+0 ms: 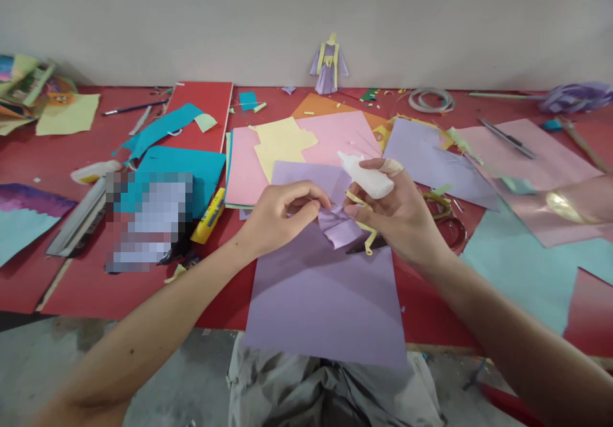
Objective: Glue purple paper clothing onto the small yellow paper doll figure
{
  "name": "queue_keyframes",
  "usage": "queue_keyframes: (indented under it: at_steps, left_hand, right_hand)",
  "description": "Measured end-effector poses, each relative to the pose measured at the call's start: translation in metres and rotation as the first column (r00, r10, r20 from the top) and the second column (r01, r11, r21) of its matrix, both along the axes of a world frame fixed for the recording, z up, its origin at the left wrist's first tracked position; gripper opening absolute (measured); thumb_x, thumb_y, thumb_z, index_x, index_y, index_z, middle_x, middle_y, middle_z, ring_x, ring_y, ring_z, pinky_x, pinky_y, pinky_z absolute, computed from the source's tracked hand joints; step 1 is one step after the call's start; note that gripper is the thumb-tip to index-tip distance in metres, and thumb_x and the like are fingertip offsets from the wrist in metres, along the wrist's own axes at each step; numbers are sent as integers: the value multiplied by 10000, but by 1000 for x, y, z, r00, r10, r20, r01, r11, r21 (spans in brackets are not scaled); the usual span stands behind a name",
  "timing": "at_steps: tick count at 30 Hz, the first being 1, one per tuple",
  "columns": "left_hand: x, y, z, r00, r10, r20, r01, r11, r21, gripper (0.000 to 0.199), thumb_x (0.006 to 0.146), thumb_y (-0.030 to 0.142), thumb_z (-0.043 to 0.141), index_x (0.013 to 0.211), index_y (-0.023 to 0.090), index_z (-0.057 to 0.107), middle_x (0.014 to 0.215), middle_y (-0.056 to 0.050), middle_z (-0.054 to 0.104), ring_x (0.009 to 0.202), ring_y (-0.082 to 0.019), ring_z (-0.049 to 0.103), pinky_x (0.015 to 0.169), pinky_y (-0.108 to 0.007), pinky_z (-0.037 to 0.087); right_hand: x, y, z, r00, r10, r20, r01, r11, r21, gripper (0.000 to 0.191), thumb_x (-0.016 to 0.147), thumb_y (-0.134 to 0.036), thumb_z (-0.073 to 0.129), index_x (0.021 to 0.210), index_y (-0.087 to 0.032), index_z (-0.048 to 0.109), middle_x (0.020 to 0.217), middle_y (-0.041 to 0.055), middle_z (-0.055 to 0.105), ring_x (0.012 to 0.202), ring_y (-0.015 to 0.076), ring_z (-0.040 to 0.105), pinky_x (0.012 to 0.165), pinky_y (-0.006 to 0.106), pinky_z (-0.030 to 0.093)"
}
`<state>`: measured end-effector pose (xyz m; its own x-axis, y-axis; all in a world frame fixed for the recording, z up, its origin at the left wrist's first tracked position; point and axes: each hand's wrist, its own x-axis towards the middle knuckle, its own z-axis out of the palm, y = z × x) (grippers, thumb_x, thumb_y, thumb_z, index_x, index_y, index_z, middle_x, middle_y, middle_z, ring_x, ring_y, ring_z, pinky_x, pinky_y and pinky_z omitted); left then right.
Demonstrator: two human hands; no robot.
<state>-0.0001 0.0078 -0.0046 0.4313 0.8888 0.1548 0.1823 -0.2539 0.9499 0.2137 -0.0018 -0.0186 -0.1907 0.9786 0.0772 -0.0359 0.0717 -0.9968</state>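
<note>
Broadly, red table (215, 299): spread with coloured paper and tools below a pale wall (268, 25).
Lilac sheet (325, 312): our landmark, on the table before the person, its near edge hanging past the table toward the lap.
Left hand (280, 216): above the lilac sheet's far left corner, thumb and index fingertips close together; I cannot tell whether they pinch anything.
Right hand (409, 213): above the lilac sheet's far right corner, fingers curled around a bottle, thumb reaching lower.
Paper costume (328, 63): well beyond the lilac sheet, upright against the wall, purple with yellow trim.
White bottle (371, 179): above the sheet's far right part, nozzle tilted up and leftward. It looks like glue; a tighter grip could squeeze some onto the paper, and a loose one could let the bottle drop and crush the folds.
Pleated lilac piece (339, 230): over the lilac sheet's far edge, between the two hands, just beside the left fingertips and left of the right thumb.
Yellow strip (368, 242): bent, over the sheet's far right part, near the right thumb; it could snag there if the hand shifts.
</note>
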Motion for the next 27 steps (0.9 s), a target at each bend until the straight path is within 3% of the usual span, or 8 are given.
queue_keyframes:
  at_steps: [4,8,21,27]
  left_hand:
    - [1,1,-1,999,4,-33,-4,1000,-10,139,894,268,656,810,157,655,777,-7,696,703,-102,645,665,-192,536]
    - [1,3,-4,1000,0,-21,-1,999,-37,139,854,270,735,869,173,636,783,11,710,721,-100,679,686,-180,548]
    - [1,2,-10,994,-14,-105,15,1000,12,110,909,287,675,931,186,714,892,-18,768,805,-134,715,746,-218,561]
    - [0,5,-8,992,-101,-77,92,990,-103,139,898,285,682,970,176,729,929,-30,768,832,-142,714,765,-224,561]
  right_hand:
    - [-2,-2,0,1000,13,10,-13,1000,-6,531,768,-244,828,1192,-342,524,911,-24,598,822,149,650,699,295,577]
    - [-4,-4,1,1000,16,25,-16,1000,-1,554,749,-270,852,1193,-334,527,909,-32,612,784,132,647,655,261,562]
    - [-9,-4,-2,998,13,68,-12,1000,-10,576,729,-321,864,1193,-317,522,915,-16,578,836,161,663,657,277,577]
    - [-10,-5,-1,993,33,113,-36,999,26,532,764,-308,833,1205,-298,536,1151,33,592,934,160,656,808,322,601]
